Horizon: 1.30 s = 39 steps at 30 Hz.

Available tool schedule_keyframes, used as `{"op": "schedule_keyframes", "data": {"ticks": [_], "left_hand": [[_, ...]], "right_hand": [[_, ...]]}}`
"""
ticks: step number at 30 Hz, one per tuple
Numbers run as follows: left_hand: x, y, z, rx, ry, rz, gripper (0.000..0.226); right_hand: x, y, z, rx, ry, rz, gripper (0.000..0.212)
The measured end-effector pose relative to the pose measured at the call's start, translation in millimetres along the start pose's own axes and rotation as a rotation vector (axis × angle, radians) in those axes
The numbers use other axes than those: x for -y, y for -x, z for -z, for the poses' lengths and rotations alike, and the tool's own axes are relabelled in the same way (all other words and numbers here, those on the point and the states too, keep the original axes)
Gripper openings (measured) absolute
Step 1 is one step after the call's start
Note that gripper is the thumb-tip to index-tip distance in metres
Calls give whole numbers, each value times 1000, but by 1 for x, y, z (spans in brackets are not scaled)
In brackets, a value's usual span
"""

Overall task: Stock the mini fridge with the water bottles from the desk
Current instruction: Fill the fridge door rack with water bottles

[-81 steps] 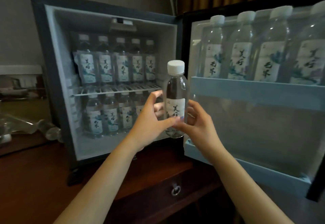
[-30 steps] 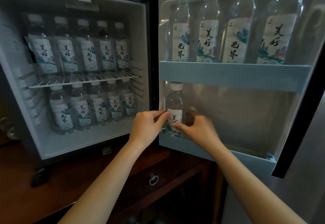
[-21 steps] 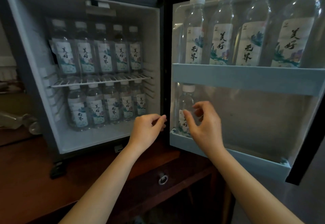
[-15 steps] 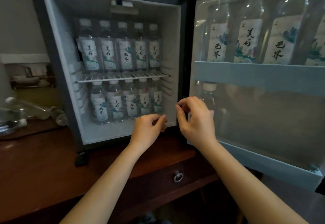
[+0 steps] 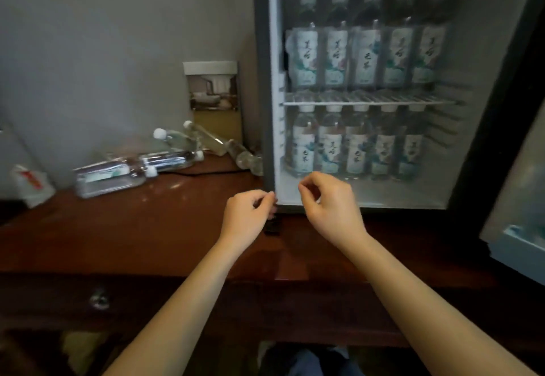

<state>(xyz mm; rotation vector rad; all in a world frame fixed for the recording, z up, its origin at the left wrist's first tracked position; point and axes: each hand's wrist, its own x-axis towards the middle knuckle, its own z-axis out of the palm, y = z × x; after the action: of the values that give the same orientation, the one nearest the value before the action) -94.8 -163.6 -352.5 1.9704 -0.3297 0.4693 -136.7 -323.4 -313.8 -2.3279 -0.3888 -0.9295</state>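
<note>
The mini fridge (image 5: 267, 86) stands open on the dark wooden desk (image 5: 141, 228), with a row of labelled water bottles on the wire shelf (image 5: 365, 51) and another row below it (image 5: 356, 145). Several clear water bottles (image 5: 112, 176) lie on their sides on the desk left of the fridge, against the wall. My left hand (image 5: 247, 216) and my right hand (image 5: 330, 201) hover empty in front of the fridge's lower left corner, fingers loosely curled. Only a corner of the fridge door (image 5: 516, 222) shows at the right edge.
A small framed picture (image 5: 213, 101) leans on the wall beside the fridge. A white packet with red print (image 5: 31, 184) lies at the far left. A drawer knob (image 5: 98, 299) sits on the desk's front. A black cable runs along the desk by the lying bottles.
Both hands let go of the bottle set in the door's lower shelf and drew back empty. The view has swung left, from the door to the desk and its lying bottles.
</note>
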Motion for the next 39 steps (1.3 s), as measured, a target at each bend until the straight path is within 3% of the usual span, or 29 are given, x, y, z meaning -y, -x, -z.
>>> {"op": "schedule_keyframes", "data": {"ticks": [8, 17, 21, 24, 28, 34, 39], "left_hand": [[88, -7, 85, -141, -218, 211, 15], [166, -72, 171, -195, -549, 356, 41], [195, -113, 208, -258, -719, 426, 53], [218, -135, 233, -263, -874, 455, 64], [240, -153, 262, -107, -1047, 512, 77], [246, -163, 275, -51, -1289, 391, 78], [243, -158, 278, 40, -1232, 467, 72]], "right_hand": [[32, -23, -119, 335, -81, 61, 14], [71, -105, -248, 626, -51, 115, 32], [84, -134, -298, 713, -59, 143, 29], [86, -142, -328, 750, -72, 157, 28], [86, -149, -351, 767, -105, 173, 34], [87, -145, -364, 735, -176, 153, 34], [85, -134, -360, 731, -159, 119, 31]]}}
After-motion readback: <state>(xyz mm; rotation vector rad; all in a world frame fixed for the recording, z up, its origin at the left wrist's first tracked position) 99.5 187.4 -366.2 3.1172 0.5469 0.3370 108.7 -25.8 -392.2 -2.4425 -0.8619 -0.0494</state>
